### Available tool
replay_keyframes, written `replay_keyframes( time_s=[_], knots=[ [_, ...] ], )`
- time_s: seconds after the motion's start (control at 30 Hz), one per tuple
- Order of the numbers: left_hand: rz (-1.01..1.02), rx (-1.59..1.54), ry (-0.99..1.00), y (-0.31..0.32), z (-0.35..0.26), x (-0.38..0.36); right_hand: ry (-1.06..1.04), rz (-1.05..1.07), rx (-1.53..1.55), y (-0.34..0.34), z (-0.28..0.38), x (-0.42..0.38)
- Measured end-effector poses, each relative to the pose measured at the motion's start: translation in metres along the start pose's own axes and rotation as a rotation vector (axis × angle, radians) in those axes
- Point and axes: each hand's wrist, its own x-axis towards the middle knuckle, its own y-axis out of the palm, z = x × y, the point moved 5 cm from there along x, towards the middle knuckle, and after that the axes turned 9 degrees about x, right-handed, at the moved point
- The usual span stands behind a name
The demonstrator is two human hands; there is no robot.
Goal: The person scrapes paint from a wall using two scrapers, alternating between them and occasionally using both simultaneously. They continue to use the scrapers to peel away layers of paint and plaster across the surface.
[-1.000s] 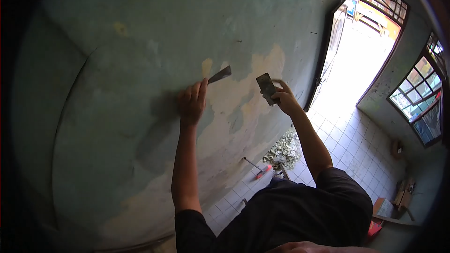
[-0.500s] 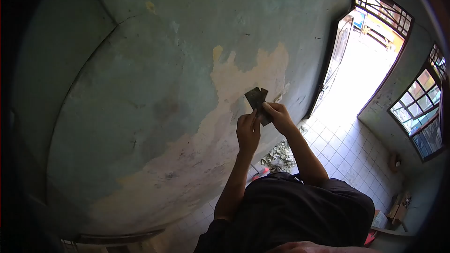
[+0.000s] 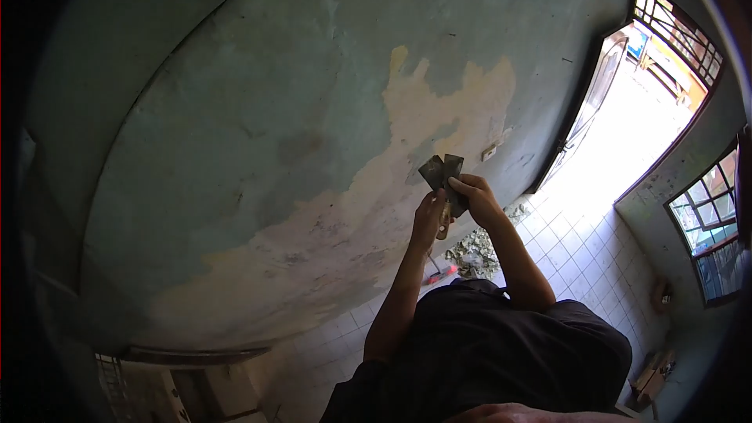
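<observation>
Dark, dull metal shows between the person's 2 hands, held up together in front of the wall. The fingers of the left hand (image 3: 428,218) are closed on a flat scraper (image 3: 430,173), low down beside its brown handle (image 3: 444,222), which presumably keeps them off the blade. The right hand (image 3: 476,197) pinches a rectangular dark plate (image 3: 453,165), thumb laid on the near face, the other fingers mostly hidden behind; that grip looks meant to steady it while leaving the top end free. The 2 upper ends spread into a V; lower down they overlap, and from here I cannot tell whether they touch.

Just beyond, the green wall (image 3: 258,110) carries a ragged pale patch (image 3: 439,110), a small switch plate (image 3: 489,153) and 2 nails, 1 high up (image 3: 452,34) and 1 nearer the open door (image 3: 599,98). The hands and blades cover part of that patch.

Below, a heap of rubble (image 3: 474,254) lies on the tiled floor (image 3: 576,235) close to the wall, partly behind the right forearm (image 3: 523,260), with a red-ended tool (image 3: 440,274) beside it. Both could get underfoot. A barred window (image 3: 709,215) is at the far right.
</observation>
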Motion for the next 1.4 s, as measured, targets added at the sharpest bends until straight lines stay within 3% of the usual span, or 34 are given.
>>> replay_keyframes(
  time_s=[0.1,0.3,0.53,0.6,0.63,0.7,0.73,0.83,0.9,1.03,1.07,1.13,1.27,1.33,1.37,1.4],
  knots=[
    [-0.005,0.164,0.078,-0.015,0.008,0.0,0.026,0.105,-0.13,0.002,-0.016,0.002],
    [-0.18,-0.022,0.13,-0.014,0.022,-0.006,0.049,0.123,-0.218,0.001,-0.036,0.01],
    [-0.253,0.096,0.176,-0.045,0.03,-0.002,-0.007,0.159,-0.286,0.012,-0.06,0.031],
    [-0.609,0.134,0.441,-0.07,0.022,-0.002,-0.151,0.099,-0.052,0.015,-0.064,0.04],
    [-0.714,0.438,0.387,-0.089,0.013,-0.006,-0.155,0.101,-0.054,0.023,-0.057,0.042],
    [-0.813,0.478,0.446,-0.112,0.007,-0.004,0.062,-0.021,0.026,0.026,-0.054,0.05],
    [-0.868,0.53,0.476,-0.125,0.008,-0.003,0.067,-0.021,0.023,0.023,-0.061,0.062],
    [-0.835,0.551,0.467,-0.136,-0.008,-0.008,0.036,0.03,-0.043,0.014,-0.098,0.111],
    [-0.846,0.561,0.452,-0.136,-0.015,-0.013,0.022,0.057,-0.29,0.025,-0.108,0.126],
    [-0.876,0.572,0.328,-0.167,-0.021,-0.005,0.019,0.028,-0.238,0.048,-0.113,0.131],
    [-0.883,0.571,0.319,-0.176,-0.027,-0.004,0.029,0.032,-0.239,0.051,-0.117,0.132],
    [-1.072,0.679,0.513,-0.182,-0.068,-0.023,0.018,0.014,-0.143,0.051,-0.134,0.139],
    [-1.22,0.66,0.48,-0.194,-0.135,-0.045,0.111,-0.016,-0.082,0.057,-0.154,0.126],
    [-1.345,0.975,0.604,-0.201,-0.161,-0.045,0.144,0.013,-0.221,0.055,-0.161,0.126],
    [-1.358,0.972,0.592,-0.207,-0.169,-0.043,0.154,0.022,-0.23,0.055,-0.164,0.123],
    [-1.438,1.095,0.76,-0.204,-0.184,-0.048,0.182,0.015,-0.24,0.056,-0.165,0.119]
  ],
)
